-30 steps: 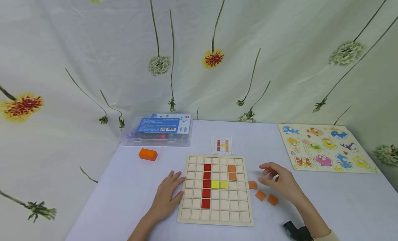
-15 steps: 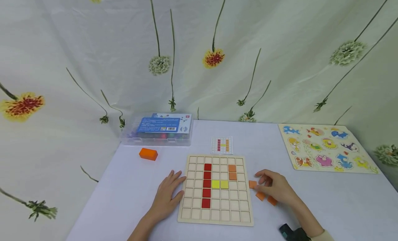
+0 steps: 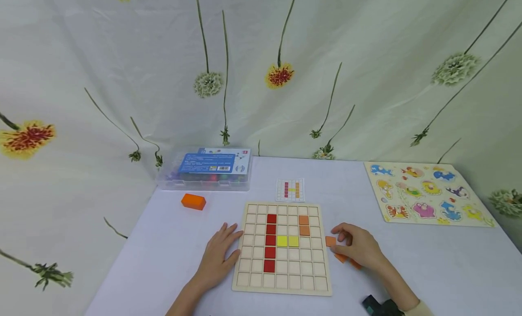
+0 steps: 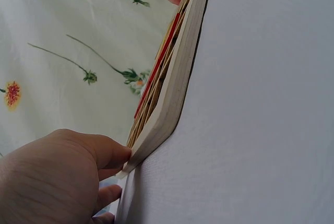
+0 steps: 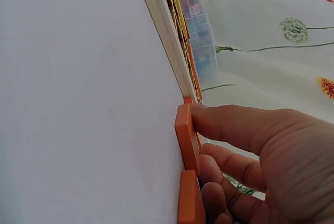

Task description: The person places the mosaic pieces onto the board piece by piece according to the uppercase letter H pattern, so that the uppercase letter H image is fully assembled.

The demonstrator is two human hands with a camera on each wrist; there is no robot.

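In the head view, a wooden grid board (image 3: 282, 284) holds a column of red tiles (image 3: 269, 252), two yellow tiles (image 3: 287, 241) and two orange tiles (image 3: 303, 225). My left hand (image 3: 216, 259) rests at its left edge, thumb and fingertips along the rim. To the right of the board, my right hand (image 3: 359, 245) is over three loose orange tiles; one orange tile (image 3: 331, 241) shows by its fingertips, the others partly under the hand. The right wrist view has the thumb touching one orange tile (image 5: 187, 135), a second orange tile (image 5: 191, 198) lying nearer.
Behind the board lies a small pattern card (image 3: 290, 190). A clear plastic box (image 3: 204, 184) stands at the back left, with an orange block (image 3: 193, 201) in front of it. An animal puzzle board (image 3: 428, 193) lies at the back right. A dark device (image 3: 379, 305) sits near the right wrist.
My right hand has come down and left over the loose orange tiles, its thumb now close to them. The left hand stays at the board's edge.
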